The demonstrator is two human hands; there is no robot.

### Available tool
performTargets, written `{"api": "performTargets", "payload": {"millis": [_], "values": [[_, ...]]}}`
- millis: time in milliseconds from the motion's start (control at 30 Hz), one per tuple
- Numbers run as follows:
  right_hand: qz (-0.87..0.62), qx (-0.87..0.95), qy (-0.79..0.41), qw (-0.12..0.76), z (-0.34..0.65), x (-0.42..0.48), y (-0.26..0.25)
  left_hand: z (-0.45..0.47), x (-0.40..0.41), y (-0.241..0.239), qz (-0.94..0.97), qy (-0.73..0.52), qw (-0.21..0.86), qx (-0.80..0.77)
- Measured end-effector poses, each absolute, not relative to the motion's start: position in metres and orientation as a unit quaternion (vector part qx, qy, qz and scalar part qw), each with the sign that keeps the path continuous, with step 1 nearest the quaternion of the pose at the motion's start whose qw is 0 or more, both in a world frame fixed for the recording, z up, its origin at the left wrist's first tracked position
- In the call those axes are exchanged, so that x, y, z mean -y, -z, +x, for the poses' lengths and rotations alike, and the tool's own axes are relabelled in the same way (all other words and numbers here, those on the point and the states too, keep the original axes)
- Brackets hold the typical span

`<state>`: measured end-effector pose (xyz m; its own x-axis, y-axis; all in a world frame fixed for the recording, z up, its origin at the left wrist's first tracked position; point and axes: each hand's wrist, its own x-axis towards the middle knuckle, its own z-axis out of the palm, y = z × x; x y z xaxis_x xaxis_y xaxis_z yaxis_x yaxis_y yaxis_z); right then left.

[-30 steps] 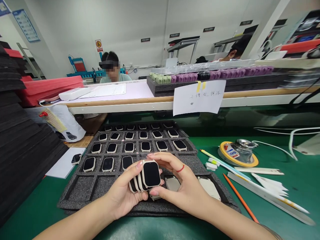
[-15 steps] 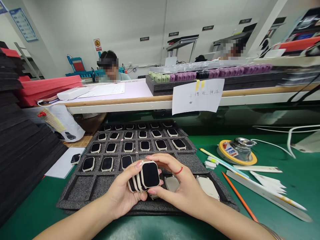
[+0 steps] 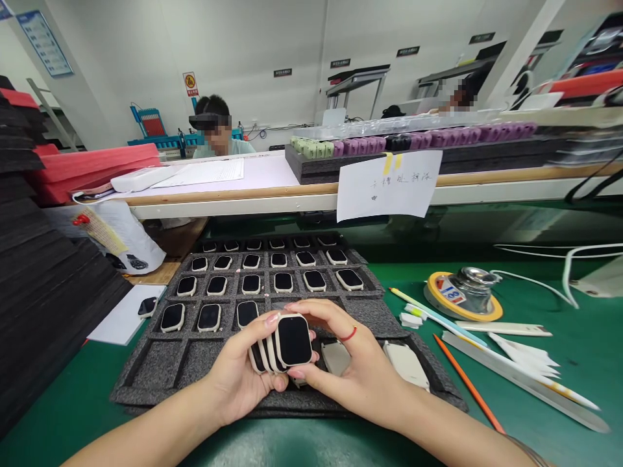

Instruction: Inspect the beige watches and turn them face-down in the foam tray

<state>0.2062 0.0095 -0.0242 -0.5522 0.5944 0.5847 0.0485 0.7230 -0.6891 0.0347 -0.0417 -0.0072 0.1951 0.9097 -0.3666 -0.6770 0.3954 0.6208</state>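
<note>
Bright light puts soft glare on the green tabletop, with stretching and blur toward the view's edges.

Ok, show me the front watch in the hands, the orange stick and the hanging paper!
Front watch (image 3: 294, 340), head view: its screen.
Orange stick (image 3: 468, 384), head view: its middle.
Hanging paper (image 3: 389, 193), head view: its front.

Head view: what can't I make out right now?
Rear held watches: head view, screens mostly covered by the front watch.
Tray: head view, pockets partly covered by the left hand and right hand.
Black wall sign: head view, lettering too small.
Black stack: head view, cut off by the left edge.
</note>
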Motion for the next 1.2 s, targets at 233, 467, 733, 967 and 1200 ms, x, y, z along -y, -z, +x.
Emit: {"api": "performTargets", "payload": {"millis": [233,467,733,967,1200], "values": [[-0.197,0.829,-0.306,0.425,0.2058,-0.0099,0.0243,0.035,0.0411,0.0093,0.188,-0.515,0.754,-0.361],[-0.197,0.829,-0.301,0.428,0.2067,-0.0096,0.0256,0.0354,0.0424,0.0086,0.187,-0.519,0.752,-0.36],[-0.198,0.83,-0.297,0.429,0.2067,-0.0086,0.0242,0.0352,0.0413,0.01,0.188,-0.517,0.752,-0.363],[-0.195,0.83,-0.301,0.426,0.2066,-0.0094,0.0246,0.0341,0.0416,0.0112,0.191,-0.519,0.751,-0.36],[-0.19,0.829,-0.298,0.433,0.2063,-0.0096,0.0267,0.0338,0.0407,0.0128,0.202,-0.514,0.752,-0.36]]}}
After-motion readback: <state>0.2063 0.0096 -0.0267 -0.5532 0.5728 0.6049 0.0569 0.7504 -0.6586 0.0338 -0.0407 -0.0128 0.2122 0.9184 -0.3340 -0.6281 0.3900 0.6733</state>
